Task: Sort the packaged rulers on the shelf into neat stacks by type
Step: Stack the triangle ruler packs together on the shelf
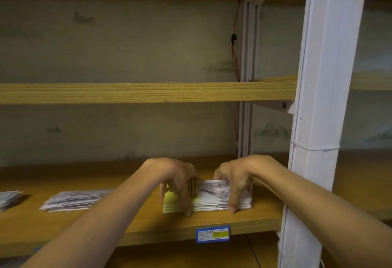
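A stack of packaged rulers (209, 198), white with a yellow patch at its left end, lies on the wooden shelf (237, 220) near the front edge. My left hand (178, 183) grips the stack's left end, fingers curled over the top and thumb at the front. My right hand (235, 179) grips the right part the same way, thumb down the front edge. A second, flatter stack of packaged rulers (74, 200) lies to the left. A third pile (8, 198) shows at the far left edge, cut off by the frame.
A white upright post (318, 119) stands right beside my right forearm. An upper wooden shelf (148, 92) runs across above. A blue price label (212, 234) sits on the shelf's front edge. A red cable (234, 60) hangs at the back right.
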Tool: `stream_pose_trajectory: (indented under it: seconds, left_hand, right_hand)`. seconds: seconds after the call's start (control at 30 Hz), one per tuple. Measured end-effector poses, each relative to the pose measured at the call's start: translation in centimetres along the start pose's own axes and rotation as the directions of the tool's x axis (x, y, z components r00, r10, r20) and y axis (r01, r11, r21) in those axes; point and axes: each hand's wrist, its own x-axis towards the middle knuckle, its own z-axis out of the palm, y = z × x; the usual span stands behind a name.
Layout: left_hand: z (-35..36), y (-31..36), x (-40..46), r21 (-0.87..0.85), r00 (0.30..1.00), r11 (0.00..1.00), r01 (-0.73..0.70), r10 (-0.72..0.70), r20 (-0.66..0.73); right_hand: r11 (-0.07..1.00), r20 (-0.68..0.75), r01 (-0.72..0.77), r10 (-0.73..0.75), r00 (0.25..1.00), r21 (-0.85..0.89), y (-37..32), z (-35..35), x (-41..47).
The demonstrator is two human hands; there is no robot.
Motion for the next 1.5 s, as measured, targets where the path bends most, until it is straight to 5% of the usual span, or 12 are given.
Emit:
stream_pose_trajectory:
  seconds: [0.47,0.87,1.5]
  left_hand:
    - [0.5,-0.1,-1.0,-0.093,0.999,0.995,0.032,-0.033,-0.006]
    - [1.9,-1.3,-1.4,-0.073,0.987,0.996,-0.052,0.04,-0.156]
    - [1.3,-1.6,-0.6,-0.112,0.996,0.99,-0.083,0.077,-0.055]
  right_hand:
    - [1.0,-0.017,0.0,0.0,1.0,0.0,-0.1,0.4,-0.2]
    - [0.998,-0.041,0.012,-0.009,0.999,0.067,0.6,1.1,-0.8]
    - [0.997,-0.014,0.047,-0.046,0.999,0.056,0.8,1.3,-0.4]
